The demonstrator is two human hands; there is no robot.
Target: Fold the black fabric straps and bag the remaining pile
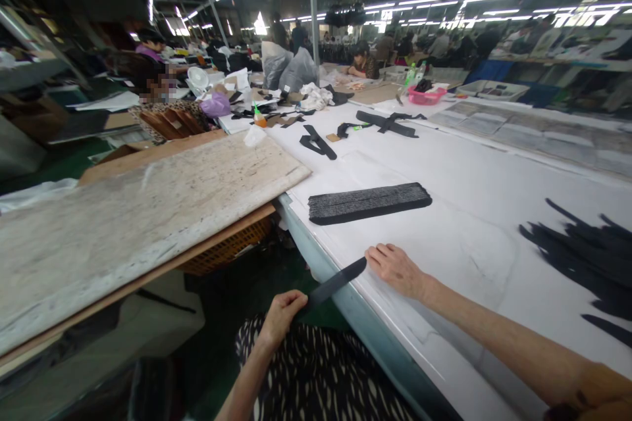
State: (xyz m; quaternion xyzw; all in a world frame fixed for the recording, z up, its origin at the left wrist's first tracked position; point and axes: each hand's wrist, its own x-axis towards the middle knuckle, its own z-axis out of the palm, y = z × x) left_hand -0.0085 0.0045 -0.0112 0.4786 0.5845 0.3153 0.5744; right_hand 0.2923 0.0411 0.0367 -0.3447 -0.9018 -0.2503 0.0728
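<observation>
A black strip [336, 281] stretches between my two hands across the edge of the white table [459, 210]. Its lower left end is pinched by my left hand [284, 314], which is off the table above my patterned clothing. At the strip's upper right end, my right hand [392, 268] has its fingers closed on it over the tabletop. Just beyond my hands lies a neat stack of black strips [370, 204]. A loose, fanned pile of black pieces [587, 263] lies at the far right.
A worn pale board [148, 217] stands to the left, above an orange crate [230, 248]. Black scraps [318, 143], a pink basket [425, 96] and grey bags [297, 70] are farther back. A person in leopard print [170, 117] sits at the left.
</observation>
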